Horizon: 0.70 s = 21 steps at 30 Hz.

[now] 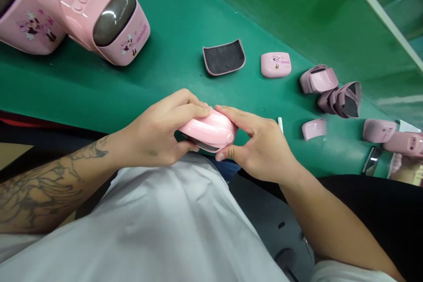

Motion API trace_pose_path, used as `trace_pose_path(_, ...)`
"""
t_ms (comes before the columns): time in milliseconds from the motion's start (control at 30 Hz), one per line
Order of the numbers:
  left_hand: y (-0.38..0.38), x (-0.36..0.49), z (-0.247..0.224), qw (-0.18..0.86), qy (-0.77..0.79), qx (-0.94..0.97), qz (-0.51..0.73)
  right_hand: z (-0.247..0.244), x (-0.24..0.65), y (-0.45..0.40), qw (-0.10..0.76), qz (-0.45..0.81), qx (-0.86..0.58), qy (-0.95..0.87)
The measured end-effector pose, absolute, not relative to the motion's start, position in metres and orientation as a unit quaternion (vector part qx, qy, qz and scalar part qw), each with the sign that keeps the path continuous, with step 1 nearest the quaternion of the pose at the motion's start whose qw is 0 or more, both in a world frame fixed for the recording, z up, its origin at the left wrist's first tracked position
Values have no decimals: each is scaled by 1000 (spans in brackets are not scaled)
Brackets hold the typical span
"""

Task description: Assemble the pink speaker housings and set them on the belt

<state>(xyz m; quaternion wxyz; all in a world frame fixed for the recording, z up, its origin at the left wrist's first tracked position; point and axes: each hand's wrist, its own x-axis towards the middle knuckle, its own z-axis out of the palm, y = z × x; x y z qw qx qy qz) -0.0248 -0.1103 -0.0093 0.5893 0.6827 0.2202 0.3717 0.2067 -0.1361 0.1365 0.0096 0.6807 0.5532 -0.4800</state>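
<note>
Both my left hand (161, 128) and right hand (264, 147) grip a rounded pink plastic shell (213, 128) between them, likely for steadiness.

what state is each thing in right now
Left hand, closed on shell
Right hand, closed on shell
Shell, held, tilted
Dark-lined panel, lying dark side up
Printed block, picture showing
Panel stacks, nested
Large pink units, side by side, windows dark
</note>
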Motion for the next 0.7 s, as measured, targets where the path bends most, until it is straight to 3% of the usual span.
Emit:
trace_pose_path(267, -91, -21, 14, 547, 258, 750, 268, 123, 228, -161, -82, -520, 669, 524)
trace_pose_path(367, -84, -22, 23, 498, 268, 775, 282, 121, 221, -159, -86, -503, 653, 560)
trace_pose_path(700, -81, -40, 27, 547, 295, 746, 239, 98, 198, -151, -137, -564, 654, 485)
